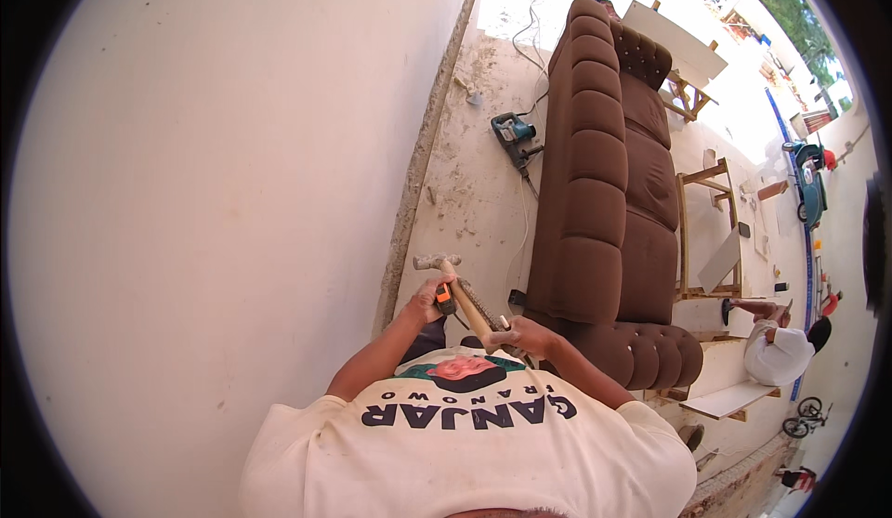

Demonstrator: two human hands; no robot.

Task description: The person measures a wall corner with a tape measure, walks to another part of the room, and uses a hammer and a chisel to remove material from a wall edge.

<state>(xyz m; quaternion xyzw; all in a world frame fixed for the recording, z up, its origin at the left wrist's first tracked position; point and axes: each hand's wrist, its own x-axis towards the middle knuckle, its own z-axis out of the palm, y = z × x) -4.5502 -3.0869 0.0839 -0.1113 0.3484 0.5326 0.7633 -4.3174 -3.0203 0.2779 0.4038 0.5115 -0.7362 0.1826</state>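
Slanting forward and leftward, a grey-metal-headed hammer with a pale wooden handle [474, 308] spans both hands: the person's right hand [526, 336] wraps its lower end; the left hand [428, 298], nearer the head, curls around a compact black-and-orange object [445, 299].

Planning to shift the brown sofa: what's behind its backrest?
A teal-and-black power tool lies on the dusty floor between sofa and white wall. The floor beneath the sofa is covered.
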